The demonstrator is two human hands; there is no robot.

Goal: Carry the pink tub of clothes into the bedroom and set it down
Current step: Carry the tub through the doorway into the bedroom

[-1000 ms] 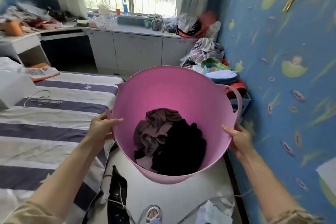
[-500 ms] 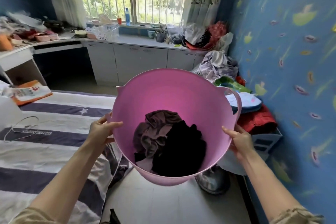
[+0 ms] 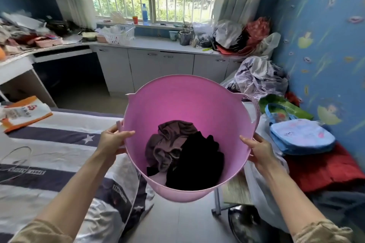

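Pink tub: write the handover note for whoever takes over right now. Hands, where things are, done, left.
Left hand: gripping the pink tub at its left rim.
Right hand: gripping the right rim.
Tub: held in the air over the floor strip between the striped bed and the clutter along the blue wall. Brown garment and black garment lie inside.
Done: tub is in the bedroom.
Left: set it down; the bare floor below looks the likeliest spot.

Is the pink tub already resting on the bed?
No, the pink tub is held up in the air by the left hand and right hand, above the floor beside the striped bed.
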